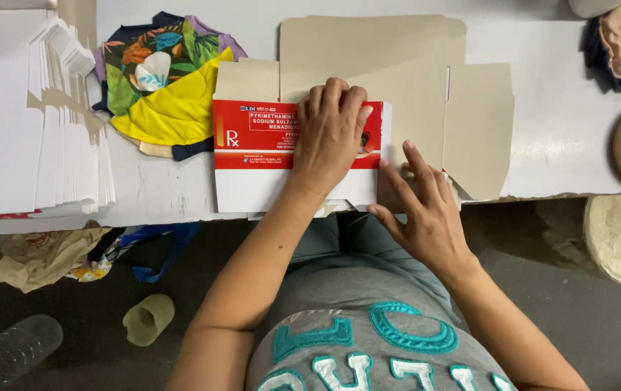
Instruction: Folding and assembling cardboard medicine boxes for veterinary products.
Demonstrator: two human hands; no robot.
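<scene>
Left hand (332,137) pressed flat, fingers together, on red-white carton flap (256,156); right hand (426,210) spread on tan cardboard (397,65), table (564,145).

Flat carton blank (260,156), red-and-white printed panel up, tan unprinted flaps spread, lying at table edge

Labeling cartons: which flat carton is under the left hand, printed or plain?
The printed one: the red-and-white carton lies under the left hand. The plain tan carton blank behind it shows no print.
</scene>
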